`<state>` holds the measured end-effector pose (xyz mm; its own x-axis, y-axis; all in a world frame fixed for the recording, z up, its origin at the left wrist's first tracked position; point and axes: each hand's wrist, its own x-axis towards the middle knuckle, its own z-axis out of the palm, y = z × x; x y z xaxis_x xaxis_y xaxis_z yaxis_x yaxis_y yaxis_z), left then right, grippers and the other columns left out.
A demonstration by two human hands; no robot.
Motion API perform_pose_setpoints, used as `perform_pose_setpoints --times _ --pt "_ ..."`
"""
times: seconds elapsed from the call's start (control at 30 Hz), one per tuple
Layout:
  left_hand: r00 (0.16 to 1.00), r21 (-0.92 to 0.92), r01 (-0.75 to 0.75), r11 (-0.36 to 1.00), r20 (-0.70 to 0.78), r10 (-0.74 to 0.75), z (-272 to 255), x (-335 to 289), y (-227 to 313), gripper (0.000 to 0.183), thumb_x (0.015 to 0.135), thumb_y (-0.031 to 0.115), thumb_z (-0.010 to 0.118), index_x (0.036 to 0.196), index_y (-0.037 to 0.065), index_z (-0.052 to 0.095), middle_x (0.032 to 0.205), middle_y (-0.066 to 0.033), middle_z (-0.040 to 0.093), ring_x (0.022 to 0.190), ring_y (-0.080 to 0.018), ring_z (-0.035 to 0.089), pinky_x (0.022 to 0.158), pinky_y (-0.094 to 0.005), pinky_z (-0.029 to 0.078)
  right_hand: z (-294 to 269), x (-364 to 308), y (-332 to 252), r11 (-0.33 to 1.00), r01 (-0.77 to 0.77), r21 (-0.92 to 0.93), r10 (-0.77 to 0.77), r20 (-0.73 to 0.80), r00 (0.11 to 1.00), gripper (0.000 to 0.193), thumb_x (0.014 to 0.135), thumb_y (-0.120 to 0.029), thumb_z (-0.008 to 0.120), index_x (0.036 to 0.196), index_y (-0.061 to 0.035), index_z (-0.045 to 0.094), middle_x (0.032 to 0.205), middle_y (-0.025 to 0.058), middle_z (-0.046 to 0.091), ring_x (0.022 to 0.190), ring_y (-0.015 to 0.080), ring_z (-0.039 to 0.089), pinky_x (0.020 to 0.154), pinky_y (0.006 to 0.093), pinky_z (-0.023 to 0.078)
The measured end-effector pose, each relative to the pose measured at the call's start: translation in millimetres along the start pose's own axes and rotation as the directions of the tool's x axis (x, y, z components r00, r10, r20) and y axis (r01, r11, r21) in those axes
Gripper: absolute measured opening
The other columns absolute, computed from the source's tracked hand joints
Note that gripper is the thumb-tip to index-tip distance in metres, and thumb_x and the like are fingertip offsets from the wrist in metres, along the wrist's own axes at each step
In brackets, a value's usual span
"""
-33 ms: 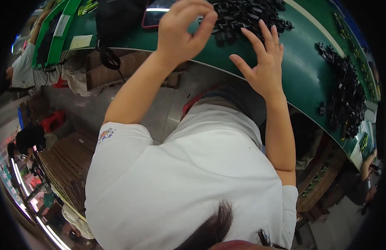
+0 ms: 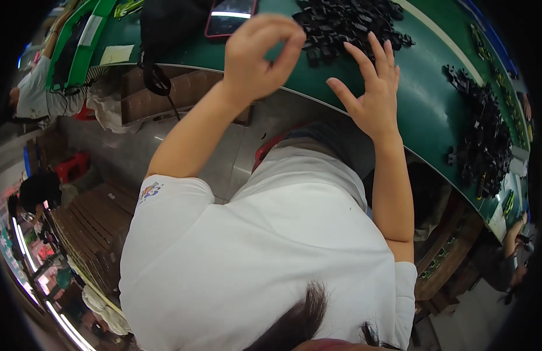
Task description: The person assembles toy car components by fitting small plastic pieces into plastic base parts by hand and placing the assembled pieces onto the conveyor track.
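Observation:
My left hand [image 2: 251, 64] is raised over the near edge of the green table [image 2: 426, 99], its thumb and index fingertip brought together in a ring. Those fingertips overlap the edge of a heap of small black plastic parts [image 2: 350, 23], and anything between them is too small to make out. With fingers spread, my right hand [image 2: 373, 102] hovers at the near side of that heap, and I see nothing in it. Beyond my left hand lies a phone in a red case [image 2: 227, 24], partly covered by the hand.
A second pile of black parts [image 2: 487, 137] spreads along the right of the table. On the left are a black bag [image 2: 168, 29], a paper slip [image 2: 117, 54] and a green bin [image 2: 98, 29]. Cardboard boxes [image 2: 95, 222] stand below. Other people work at both sides.
The whole view has shifted slightly, so the table and hands appear a little lower. Both hands keep the same pose.

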<state>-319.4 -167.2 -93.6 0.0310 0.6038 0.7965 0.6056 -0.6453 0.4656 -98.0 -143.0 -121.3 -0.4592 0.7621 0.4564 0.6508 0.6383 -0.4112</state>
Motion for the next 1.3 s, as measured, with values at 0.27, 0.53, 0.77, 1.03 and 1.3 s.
perform_pose_setpoints --times 0.27,0.53,0.77,1.03,1.3 --pt "0.327 0.138 0.467 0.873 0.891 -0.316 62.3 -169.7 24.1 0.016 0.079 0.013 0.059 0.087 0.001 0.066 0.094 -0.0213 0.064 0.083 -0.0377 0.064 0.073 -0.0432 0.051 0.2 4.1 3.1 0.992 0.019 0.126 -0.009 -0.08 0.997 0.055 0.078 -0.035 0.074 0.123 -0.0111 0.053 0.145 0.0167 0.035 0.137 0.0384 0.026 0.11 0.0473 0.024" --pt "-0.094 0.15 -0.034 0.988 0.984 -0.153 93.6 -119.5 32.2 0.031 0.079 0.01 0.057 0.105 -0.002 0.068 0.105 -0.0232 0.065 0.102 -0.0356 0.063 0.084 -0.0422 0.05 2.6 1.4 -2.2 0.995 -0.031 0.092 0.039 -0.087 0.995 0.053 0.079 -0.031 0.073 0.121 -0.0068 0.051 0.145 0.0196 0.035 0.136 0.0394 0.028 0.109 0.0456 0.026" --pt "0.377 -0.365 0.113 0.924 0.876 0.3 54.4 -78.7 90.5 0.021 0.084 0.022 0.06 0.095 0.004 0.062 0.091 -0.0159 0.063 0.086 -0.0337 0.062 0.074 -0.0449 0.05 12.8 1.9 -2.1 0.999 0.007 -0.031 -0.011 -0.11 0.994 0.044 0.076 -0.022 0.074 0.113 -0.0076 0.057 0.14 0.0202 0.039 0.132 0.0421 0.033 0.108 0.0474 0.029" --pt "0.941 0.052 -0.065 0.997 0.334 0.044 30.8 -7.2 36.8 0.048 0.072 0.028 0.075 0.112 0.007 0.057 0.115 -0.0169 0.054 0.109 -0.0369 0.051 0.09 -0.0447 0.042 10.3 -3.6 7.5 0.985 -0.17 0.038 0.174 -0.235 0.956 0.036 0.078 -0.014 0.07 0.11 -0.0044 0.056 0.136 0.0191 0.043 0.13 0.0392 0.036 0.105 0.0439 0.035" --pt "0.854 0.488 -0.084 0.869 0.485 -0.19 57.6 11.8 -23.4 0.106 0.07 0.063 0.068 0.149 0.01 0.019 0.152 -0.0262 0.008 0.142 -0.0435 0.002 0.107 -0.0659 0.009 -5.2 -11.7 10.0 0.916 -0.225 0.332 0.336 -0.328 0.883 0.028 0.077 -0.01 0.068 0.103 -0.0035 0.058 0.125 0.0158 0.056 0.124 0.0356 0.046 0.102 0.0424 0.038"
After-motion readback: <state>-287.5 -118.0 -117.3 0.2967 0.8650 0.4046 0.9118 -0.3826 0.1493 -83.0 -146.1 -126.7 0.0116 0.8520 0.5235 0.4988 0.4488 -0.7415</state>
